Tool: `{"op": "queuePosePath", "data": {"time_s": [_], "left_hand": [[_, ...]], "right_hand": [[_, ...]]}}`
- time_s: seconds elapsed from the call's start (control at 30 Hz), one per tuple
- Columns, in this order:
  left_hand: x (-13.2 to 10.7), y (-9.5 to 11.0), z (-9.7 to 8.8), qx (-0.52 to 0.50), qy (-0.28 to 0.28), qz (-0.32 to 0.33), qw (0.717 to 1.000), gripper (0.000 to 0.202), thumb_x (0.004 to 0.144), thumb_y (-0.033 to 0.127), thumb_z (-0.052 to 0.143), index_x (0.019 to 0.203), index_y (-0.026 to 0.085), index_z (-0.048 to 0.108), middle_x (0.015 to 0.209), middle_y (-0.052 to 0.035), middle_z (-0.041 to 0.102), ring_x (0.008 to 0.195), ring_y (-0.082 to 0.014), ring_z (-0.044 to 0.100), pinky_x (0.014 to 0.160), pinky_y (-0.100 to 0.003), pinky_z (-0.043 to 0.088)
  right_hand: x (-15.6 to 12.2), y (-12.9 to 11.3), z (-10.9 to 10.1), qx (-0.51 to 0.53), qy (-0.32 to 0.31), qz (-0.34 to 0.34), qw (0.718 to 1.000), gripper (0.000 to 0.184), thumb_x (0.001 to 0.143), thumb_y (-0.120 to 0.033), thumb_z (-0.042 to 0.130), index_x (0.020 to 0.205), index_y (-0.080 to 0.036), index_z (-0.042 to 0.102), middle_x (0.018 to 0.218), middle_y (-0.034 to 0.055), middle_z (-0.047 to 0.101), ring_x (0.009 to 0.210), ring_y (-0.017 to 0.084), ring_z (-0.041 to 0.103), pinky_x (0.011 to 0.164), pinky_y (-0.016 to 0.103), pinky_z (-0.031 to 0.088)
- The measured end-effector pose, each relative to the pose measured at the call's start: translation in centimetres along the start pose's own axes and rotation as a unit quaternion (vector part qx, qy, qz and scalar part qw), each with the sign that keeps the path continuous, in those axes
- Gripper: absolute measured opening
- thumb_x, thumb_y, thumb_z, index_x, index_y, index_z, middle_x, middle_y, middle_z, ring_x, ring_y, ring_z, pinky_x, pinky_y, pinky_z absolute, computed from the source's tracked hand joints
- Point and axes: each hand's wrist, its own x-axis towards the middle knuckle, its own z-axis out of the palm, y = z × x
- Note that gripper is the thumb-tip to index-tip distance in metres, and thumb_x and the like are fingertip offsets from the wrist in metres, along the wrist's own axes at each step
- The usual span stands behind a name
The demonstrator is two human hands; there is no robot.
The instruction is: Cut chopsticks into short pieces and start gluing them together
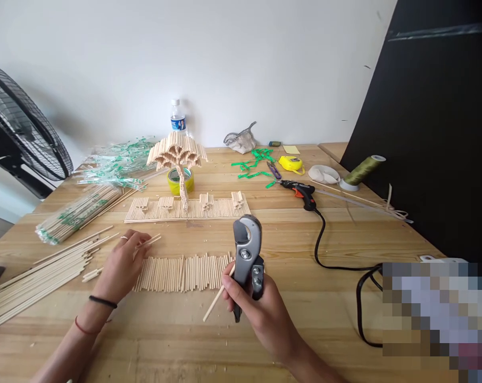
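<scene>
My right hand [260,314] is wrapped around grey hand shears [247,250], held upright with the curved jaws at the top. A thin wooden stick [213,306] is also pinched between its thumb and fingers. My left hand [123,260] is closed on short stick pieces [150,242] that poke out past the fingertips; how many is hard to see. Just right of that hand lies a row of short cut sticks [165,274], side by side with uneven ends. Two or so more short pieces [91,275] rest beside the left wrist.
Behind the hands stands a stick-built tree model [177,151] on a slatted base [193,207]. Long sticks [37,276] and a wrapped bundle [79,213] lie at left. A corded glue gun [300,191], tape measure [291,164] and thread spool [363,173] are at right.
</scene>
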Motion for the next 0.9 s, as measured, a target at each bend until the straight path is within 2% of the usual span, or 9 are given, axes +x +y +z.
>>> {"op": "queuePosePath", "data": {"time_s": [0.07,0.17,0.3,0.33,0.5,0.73,0.9], "left_hand": [[-0.3,1.7,-0.2,-0.04,0.007,0.031,0.999,0.019,0.1,0.034,0.052,0.098,0.02,0.066,0.099,-0.0073,0.067,0.083,-0.0234,0.067,0.072,-0.034,0.053],[-1.4,4.6,-0.2,-0.098,-0.022,0.092,0.991,0.015,0.1,0.027,0.056,0.105,0.02,0.068,0.1,-0.0061,0.065,0.081,-0.0191,0.067,0.067,-0.028,0.054],[-3.3,7.3,0.5,-0.144,-0.063,0.16,0.974,0.024,0.1,0.015,0.054,0.119,0.023,0.067,0.107,-0.0064,0.067,0.097,-0.019,0.069,0.084,-0.029,0.058],[-3.7,7.7,0.7,-0.156,-0.074,0.169,0.97,0.026,0.101,0.013,0.054,0.12,0.023,0.067,0.108,-0.0063,0.067,0.098,-0.0184,0.07,0.083,-0.028,0.058],[-4.8,8.5,1.1,-0.196,-0.096,0.165,0.962,0.026,0.101,0.014,0.055,0.122,0.025,0.065,0.111,-0.0058,0.068,0.076,-0.0115,0.069,0.057,-0.017,0.056],[-4.8,9.1,1.1,-0.192,-0.079,0.158,0.965,0.018,0.098,0.016,0.062,0.114,0.022,0.067,0.09,-0.001,0.071,0.065,-0.0109,0.067,0.06,-0.019,0.054],[-5.1,9.5,1.2,-0.203,-0.086,0.137,0.966,0.015,0.098,0.017,0.062,0.111,0.022,0.068,0.085,-0.0002,0.069,0.065,-0.0112,0.065,0.059,-0.02,0.052]], "right_hand": [[0.2,0.1,-0.1,0.016,0.017,-0.003,1.0,0.034,0.092,-0.051,0.07,0.092,-0.018,0.063,0.074,-0.0001,0.064,0.059,0.012,0.057,0.059,0.025,0.048],[0.6,0.2,-0.2,0.041,0.044,-0.007,0.998,0.031,0.09,-0.048,0.073,0.092,-0.018,0.065,0.074,0.0004,0.067,0.056,0.011,0.056,0.056,0.024,0.047],[0.8,0.2,-0.3,0.062,0.064,-0.028,0.996,0.028,0.088,-0.044,0.077,0.092,-0.018,0.068,0.075,0.0001,0.068,0.054,0.01,0.057,0.054,0.023,0.046],[0.8,0.2,-0.3,0.061,0.067,-0.034,0.995,0.027,0.088,-0.044,0.077,0.091,-0.019,0.068,0.076,0.0001,0.069,0.054,0.01,0.057,0.054,0.023,0.046],[0.9,0.3,-0.2,0.053,0.075,-0.042,0.995,0.026,0.089,-0.043,0.077,0.092,-0.019,0.069,0.078,0.0009,0.07,0.055,0.01,0.058,0.055,0.023,0.047],[0.8,0.5,-0.1,0.028,0.084,-0.041,0.995,0.03,0.089,-0.047,0.076,0.093,-0.019,0.068,0.078,0.0019,0.071,0.056,0.012,0.059,0.057,0.026,0.049],[0.4,0.6,-0.3,-0.027,0.087,-0.053,0.994,0.027,0.092,-0.046,0.072,0.093,-0.019,0.069,0.062,-0.0022,0.062,0.058,0.014,0.058,0.059,0.026,0.048]]}}
